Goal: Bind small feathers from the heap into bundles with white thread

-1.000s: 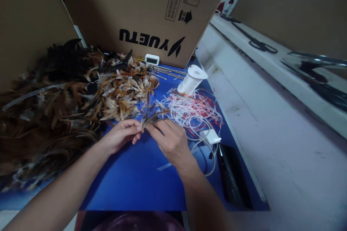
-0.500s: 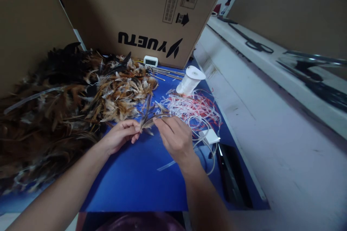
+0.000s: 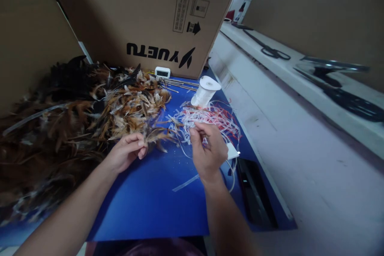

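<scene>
My left hand (image 3: 127,151) pinches a small bunch of brown feathers (image 3: 157,135) by its base, thumb against the fingers, just above the blue tabletop (image 3: 150,196). The feather tips fan out to the right. Apart from them, my right hand (image 3: 209,150) is closed, thumb and forefinger brought together; whatever lies between them is hidden or too small to name. Behind it is a tangle of white and red strings (image 3: 220,114), partly covered by the hand. A large heap of brown and black feathers (image 3: 120,104) spreads to the left of both hands.
A white spool (image 3: 205,92) stands behind the strings. Thin sticks (image 3: 180,84) and a small white digital display (image 3: 162,72) lie near the cardboard box (image 3: 144,8). At right are a white adapter (image 3: 233,151), a cable and a dark, shiny flat object (image 3: 255,192). Scissors (image 3: 275,53) rest on the ledge.
My right hand has come away from the feathers, moving right. The left hand still holds them, and they now fan out more. The whole view has shifted slightly.
</scene>
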### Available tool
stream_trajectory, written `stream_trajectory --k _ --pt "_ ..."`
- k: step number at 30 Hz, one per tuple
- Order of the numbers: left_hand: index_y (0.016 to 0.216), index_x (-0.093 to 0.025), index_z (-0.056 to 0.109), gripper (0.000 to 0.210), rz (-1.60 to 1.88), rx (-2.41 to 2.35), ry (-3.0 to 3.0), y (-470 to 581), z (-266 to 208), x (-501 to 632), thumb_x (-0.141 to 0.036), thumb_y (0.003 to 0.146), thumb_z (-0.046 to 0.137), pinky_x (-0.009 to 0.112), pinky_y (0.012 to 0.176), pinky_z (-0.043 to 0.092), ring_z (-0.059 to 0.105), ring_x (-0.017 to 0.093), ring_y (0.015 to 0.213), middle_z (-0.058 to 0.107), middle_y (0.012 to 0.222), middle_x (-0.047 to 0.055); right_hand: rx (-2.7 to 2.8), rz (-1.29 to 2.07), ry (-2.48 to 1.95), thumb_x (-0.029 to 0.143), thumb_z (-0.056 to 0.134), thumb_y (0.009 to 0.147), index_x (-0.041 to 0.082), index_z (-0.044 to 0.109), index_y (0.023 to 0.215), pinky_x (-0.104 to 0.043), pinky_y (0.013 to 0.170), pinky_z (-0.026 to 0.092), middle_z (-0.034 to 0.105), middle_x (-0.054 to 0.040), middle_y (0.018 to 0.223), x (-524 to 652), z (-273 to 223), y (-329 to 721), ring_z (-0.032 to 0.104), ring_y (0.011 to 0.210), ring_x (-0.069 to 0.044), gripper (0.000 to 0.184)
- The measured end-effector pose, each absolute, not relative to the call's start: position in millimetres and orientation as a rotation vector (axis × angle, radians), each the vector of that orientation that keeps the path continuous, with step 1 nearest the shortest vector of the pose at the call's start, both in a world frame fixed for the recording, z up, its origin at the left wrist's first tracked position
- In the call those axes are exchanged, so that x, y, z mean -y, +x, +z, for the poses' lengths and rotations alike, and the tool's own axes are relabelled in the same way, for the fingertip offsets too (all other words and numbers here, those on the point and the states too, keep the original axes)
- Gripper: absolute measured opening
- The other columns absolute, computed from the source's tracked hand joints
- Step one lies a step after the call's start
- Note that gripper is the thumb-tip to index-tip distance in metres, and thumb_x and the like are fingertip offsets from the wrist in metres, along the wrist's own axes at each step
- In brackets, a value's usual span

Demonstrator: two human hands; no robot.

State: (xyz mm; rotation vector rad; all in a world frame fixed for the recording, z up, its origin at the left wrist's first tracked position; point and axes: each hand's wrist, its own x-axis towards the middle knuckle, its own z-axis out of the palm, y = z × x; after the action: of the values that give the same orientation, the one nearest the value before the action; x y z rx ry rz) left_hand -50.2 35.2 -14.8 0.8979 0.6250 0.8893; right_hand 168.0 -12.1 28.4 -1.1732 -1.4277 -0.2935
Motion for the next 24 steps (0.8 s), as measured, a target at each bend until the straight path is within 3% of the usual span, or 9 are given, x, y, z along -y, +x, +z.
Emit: stream_trajectory --k 5,9,12,17,20,24 --pt "0.058 -0.014 0.058 0.023 1.057 -0.461 0.906 -59 -1 -37 -0.023 0.073 0.073 0.022 0.047 0.036 0.046 0.010 0.048 0.050 0.050 0.000 1.497 0.039 -1.274 0.015 0.058 0.089 0.020 0.065 0.092 -0.026 0.065 0.051 0.066 -0.0002 0.080 9 20 164 0.060 0.069 -0.012 0.009" --pt "0.057 -0.013 0.058 0.025 1.161 -0.392 0.882 -67 14 -39 -0.025 0.071 0.075 0.020 0.044 0.035 0.043 0.008 0.048 0.046 0.051 -0.002 1.741 0.277 -1.337 0.012 0.053 0.089 0.019 0.066 0.093 -0.029 0.078 0.050 0.067 -0.0031 0.088 7 4 154 0.062 0.083 -0.016 0.015" --pt "0.057 -0.013 0.058 0.024 1.211 -0.372 0.848 -73 23 -39 -0.023 0.068 0.077 0.019 0.042 0.035 0.043 0.007 0.047 0.044 0.050 -0.002 1.937 0.309 -1.422 0.010 0.051 0.089 0.018 0.066 0.097 -0.032 0.086 0.049 0.066 -0.0061 0.095 6 -7 146 0.061 0.092 -0.020 0.019" --pt "0.058 -0.012 0.058 0.025 1.310 -0.344 0.807 -81 32 -39 -0.023 0.066 0.079 0.018 0.041 0.035 0.040 0.006 0.045 0.043 0.049 -0.004 2.126 0.239 -1.645 0.022 0.063 0.085 0.016 0.066 0.091 -0.040 0.088 0.048 0.064 -0.0113 0.098 4 -18 140 0.058 0.094 -0.027 0.009" --pt "0.059 -0.012 0.058 0.025 1.330 -0.346 0.783 -83 33 -39 -0.023 0.065 0.079 0.018 0.041 0.036 0.040 0.006 0.045 0.044 0.050 -0.004 2.168 0.292 -1.685 0.014 0.062 0.083 0.016 0.063 0.083 -0.038 0.086 0.047 0.063 -0.0105 0.094 2 -20 139 0.058 0.092 -0.025 0.002" --pt "0.056 -0.012 0.054 0.028 1.329 -0.354 0.761 -83 32 -38 -0.021 0.064 0.079 0.018 0.041 0.037 0.042 0.006 0.045 0.045 0.050 -0.004 2.076 0.393 -1.653 0.009 0.056 0.084 0.018 0.059 0.076 -0.035 0.079 0.046 0.062 -0.0073 0.085 0 -21 142 0.057 0.084 -0.022 0.012"
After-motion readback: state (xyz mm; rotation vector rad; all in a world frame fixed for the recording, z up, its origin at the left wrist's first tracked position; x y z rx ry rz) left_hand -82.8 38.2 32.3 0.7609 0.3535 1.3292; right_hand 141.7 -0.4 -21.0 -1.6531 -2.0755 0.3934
